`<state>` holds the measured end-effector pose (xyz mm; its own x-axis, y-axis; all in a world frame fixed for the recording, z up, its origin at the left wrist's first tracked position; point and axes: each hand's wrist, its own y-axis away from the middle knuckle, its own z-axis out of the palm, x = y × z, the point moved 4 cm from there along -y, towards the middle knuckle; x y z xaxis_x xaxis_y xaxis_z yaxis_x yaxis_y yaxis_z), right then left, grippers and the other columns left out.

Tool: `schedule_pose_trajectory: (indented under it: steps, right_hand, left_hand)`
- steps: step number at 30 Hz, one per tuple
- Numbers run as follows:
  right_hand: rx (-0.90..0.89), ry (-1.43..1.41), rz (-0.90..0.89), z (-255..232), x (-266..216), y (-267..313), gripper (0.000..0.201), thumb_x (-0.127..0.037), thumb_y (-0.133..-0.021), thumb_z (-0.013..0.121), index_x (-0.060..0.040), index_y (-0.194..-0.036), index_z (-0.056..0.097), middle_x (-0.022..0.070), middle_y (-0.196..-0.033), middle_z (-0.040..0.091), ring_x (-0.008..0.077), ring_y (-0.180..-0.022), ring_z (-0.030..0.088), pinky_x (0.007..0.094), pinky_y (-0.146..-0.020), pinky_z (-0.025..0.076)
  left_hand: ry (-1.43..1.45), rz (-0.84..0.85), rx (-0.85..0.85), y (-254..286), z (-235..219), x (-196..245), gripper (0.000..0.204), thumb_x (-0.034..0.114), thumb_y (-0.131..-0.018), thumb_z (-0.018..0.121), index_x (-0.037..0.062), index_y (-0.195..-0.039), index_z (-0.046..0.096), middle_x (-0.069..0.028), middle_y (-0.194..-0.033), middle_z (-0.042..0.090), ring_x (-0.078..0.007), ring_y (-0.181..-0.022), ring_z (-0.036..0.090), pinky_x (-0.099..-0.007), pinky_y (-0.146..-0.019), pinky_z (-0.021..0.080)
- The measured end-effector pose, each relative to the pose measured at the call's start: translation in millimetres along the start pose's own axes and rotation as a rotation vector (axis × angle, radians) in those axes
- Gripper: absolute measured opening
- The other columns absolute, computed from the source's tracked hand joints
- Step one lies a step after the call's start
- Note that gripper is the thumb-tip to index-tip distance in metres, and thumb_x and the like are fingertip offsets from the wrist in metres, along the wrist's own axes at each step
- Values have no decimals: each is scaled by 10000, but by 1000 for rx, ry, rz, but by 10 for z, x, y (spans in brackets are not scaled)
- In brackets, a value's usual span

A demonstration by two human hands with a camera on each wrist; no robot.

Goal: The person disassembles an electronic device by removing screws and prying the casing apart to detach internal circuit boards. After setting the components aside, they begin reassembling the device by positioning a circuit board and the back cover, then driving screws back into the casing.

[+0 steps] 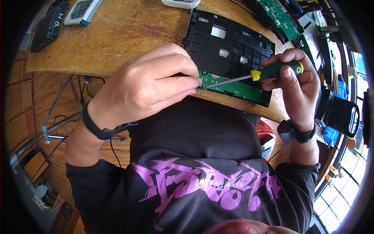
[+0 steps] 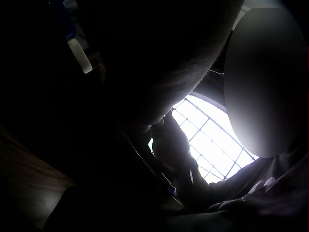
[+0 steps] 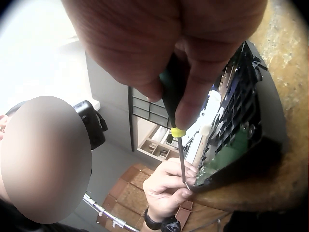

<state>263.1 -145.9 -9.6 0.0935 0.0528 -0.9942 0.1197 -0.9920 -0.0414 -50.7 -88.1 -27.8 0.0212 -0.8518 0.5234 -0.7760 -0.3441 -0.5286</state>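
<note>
My right hand [image 1: 294,80] grips a screwdriver [image 1: 272,72] by its dark green and yellow handle. Its thin metal shaft slants down to the left, its tip at the near edge of a green circuit board [image 1: 245,90]. This board lies along the near side of a black plastic panel [image 1: 237,37] with several rectangular openings. Beside the tip, my left hand [image 1: 156,82] has its fingers bent and fingertips close together at the board's left end; I cannot tell what lies between them. The right wrist view shows the left fingertips [image 3: 186,176] right by the screwdriver's shaft [image 3: 182,157].
The panel rests on a worn wooden table [image 1: 105,43], close to its front edge. Another green circuit board [image 1: 282,21] lies at the back right. A black device [image 1: 50,25] and a grey-white case [image 1: 82,12] are at the back left. A white container [image 1: 181,3] stands behind.
</note>
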Motion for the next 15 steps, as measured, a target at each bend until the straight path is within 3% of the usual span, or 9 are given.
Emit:
schedule_pose_trajectory:
  steps: [15]
  right_hand:
    - [14,4,-33,-66,31,42,306,-200,-1172,737,-9,-1378,615,281,-1289,816,234,-994,866,381,-871,748]
  left_hand:
    - [2,8,35,28,35,-10,245,-69,-780,935,-83,-997,822,-136,-1033,777,-323,-1006,775,-411,-822,656]
